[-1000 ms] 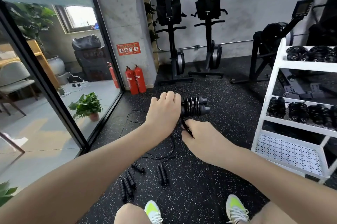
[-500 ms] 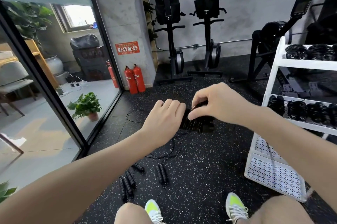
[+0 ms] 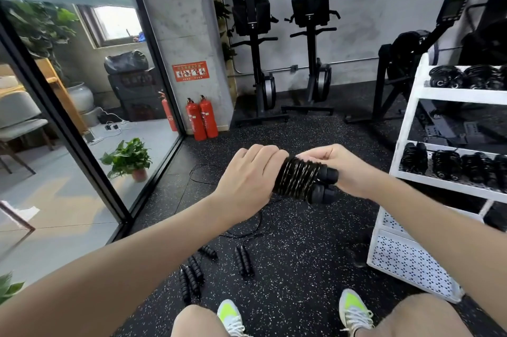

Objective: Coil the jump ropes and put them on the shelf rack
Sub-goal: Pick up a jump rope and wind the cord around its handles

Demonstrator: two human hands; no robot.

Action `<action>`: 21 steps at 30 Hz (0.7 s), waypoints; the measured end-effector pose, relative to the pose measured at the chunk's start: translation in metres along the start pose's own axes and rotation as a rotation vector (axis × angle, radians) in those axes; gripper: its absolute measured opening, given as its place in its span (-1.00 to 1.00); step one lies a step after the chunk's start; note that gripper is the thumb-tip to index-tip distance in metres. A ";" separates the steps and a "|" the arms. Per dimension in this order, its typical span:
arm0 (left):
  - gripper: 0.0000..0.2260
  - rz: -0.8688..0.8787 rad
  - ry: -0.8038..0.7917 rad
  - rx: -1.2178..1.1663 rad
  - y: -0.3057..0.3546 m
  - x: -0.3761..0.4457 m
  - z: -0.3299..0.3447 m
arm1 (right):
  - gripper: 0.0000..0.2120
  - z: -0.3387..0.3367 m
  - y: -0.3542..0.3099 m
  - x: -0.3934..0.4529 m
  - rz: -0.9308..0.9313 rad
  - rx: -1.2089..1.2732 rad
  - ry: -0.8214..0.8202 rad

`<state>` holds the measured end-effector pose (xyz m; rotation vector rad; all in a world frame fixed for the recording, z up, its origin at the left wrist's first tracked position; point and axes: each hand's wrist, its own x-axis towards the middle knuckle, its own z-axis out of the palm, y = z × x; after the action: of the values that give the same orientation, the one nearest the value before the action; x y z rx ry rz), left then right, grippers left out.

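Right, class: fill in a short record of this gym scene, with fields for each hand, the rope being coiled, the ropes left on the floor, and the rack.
left hand: grips one end of the jump rope's paired handles
right hand: pinches the cord at the coil's top
jump rope: cord wound round its handles
loose ropes: on the floor, uncoiled
shelf rack: white, holds coiled ropes
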<state>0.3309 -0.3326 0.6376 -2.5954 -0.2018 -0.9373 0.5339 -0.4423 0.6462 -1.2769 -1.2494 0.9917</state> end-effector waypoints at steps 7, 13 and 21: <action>-0.44 -0.342 -0.028 -0.140 0.017 0.011 0.008 | -0.74 0.050 0.027 -0.010 0.156 -0.157 0.020; -0.63 -0.521 -0.217 0.009 0.022 0.016 0.019 | -0.97 0.078 0.021 -0.018 0.151 -0.641 -0.128; -0.66 -0.442 -0.243 0.031 0.005 0.009 0.017 | -0.83 0.077 -0.010 -0.028 -0.060 -0.936 0.067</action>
<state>0.3489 -0.3301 0.6302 -2.6808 -0.8758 -0.7358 0.4537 -0.4614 0.6445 -1.9269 -1.7670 0.2761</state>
